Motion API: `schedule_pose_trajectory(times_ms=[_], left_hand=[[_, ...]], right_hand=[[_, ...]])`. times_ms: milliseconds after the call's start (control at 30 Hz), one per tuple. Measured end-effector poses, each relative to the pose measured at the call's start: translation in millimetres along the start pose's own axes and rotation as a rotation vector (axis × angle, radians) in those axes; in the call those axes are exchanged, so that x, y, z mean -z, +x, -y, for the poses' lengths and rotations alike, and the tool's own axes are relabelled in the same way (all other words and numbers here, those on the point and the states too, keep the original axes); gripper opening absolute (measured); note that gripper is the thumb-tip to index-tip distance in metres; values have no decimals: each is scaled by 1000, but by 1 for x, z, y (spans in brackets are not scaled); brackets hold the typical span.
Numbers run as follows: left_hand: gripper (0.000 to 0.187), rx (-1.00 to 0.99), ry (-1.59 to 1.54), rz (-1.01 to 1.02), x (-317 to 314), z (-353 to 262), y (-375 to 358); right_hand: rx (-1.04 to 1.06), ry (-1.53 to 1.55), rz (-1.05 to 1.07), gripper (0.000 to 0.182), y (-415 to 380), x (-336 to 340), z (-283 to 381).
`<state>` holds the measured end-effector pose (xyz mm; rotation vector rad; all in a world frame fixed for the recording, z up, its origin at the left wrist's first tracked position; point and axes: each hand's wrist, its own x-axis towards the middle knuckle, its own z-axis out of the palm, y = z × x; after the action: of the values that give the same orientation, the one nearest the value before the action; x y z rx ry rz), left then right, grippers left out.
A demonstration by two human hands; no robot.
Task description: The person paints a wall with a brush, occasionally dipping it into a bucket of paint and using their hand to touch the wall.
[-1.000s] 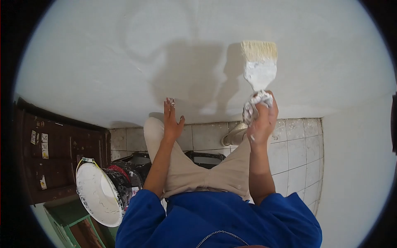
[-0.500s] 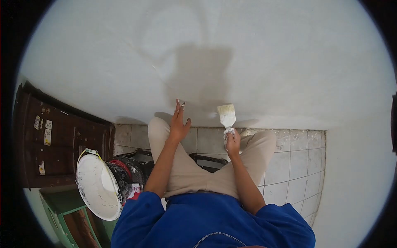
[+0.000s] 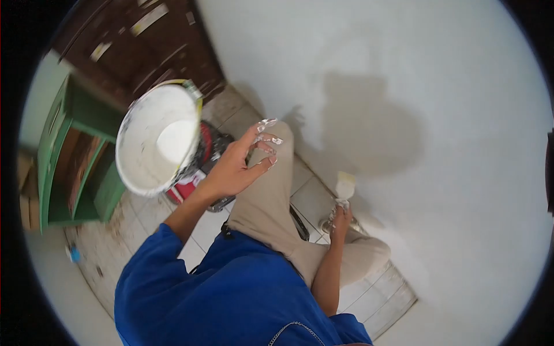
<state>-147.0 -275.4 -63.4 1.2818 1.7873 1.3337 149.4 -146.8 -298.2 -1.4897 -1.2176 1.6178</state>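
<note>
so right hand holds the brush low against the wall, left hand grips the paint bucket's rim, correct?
Not quite. The right hand does hold the brush low against the white wall, but the left hand grips nothing: in the head view it hangs open, paint-smeared fingers spread, beside the paint bucket and off its rim.

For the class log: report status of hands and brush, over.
Right hand gripping paintbrush low against white wall. Left hand free, fingers spread, beside paint bucket. Nothing obstructing.

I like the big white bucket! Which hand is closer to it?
Left. The left hand hangs open just right of the bucket, not touching. The right hand is far off, low by the wall, holding a brush.
</note>
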Motion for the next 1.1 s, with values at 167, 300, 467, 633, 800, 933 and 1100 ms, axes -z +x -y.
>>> schedule_pose_trajectory(times_ms=[167, 300, 467, 633, 800, 933, 1100], left_hand=[[39, -88, 427, -301, 83, -11, -54], [28, -41, 747, -654, 154, 18, -111], [22, 183, 710, -836, 184, 97, -163], [28, 269, 764, -846, 175, 107, -167], [31, 317, 782, -839, 176, 108, -170], [30, 402, 725, -820, 177, 108, -170], [31, 408, 719, -823, 177, 106, -171]], right_hand=[[54, -117, 83, 24, -17, -15, 39], [412, -279, 91, 42, 1, -25, 48], [287, -387, 439, 49, -45, -109, 200], [790, -632, 915, 45, -77, -217, 280], [950, -1123, 1101, 28, -130, -327, 326], [1223, -1440, 1139, 25, -134, -385, 304], [1346, -1582, 1267, 26, -119, -431, 243]])
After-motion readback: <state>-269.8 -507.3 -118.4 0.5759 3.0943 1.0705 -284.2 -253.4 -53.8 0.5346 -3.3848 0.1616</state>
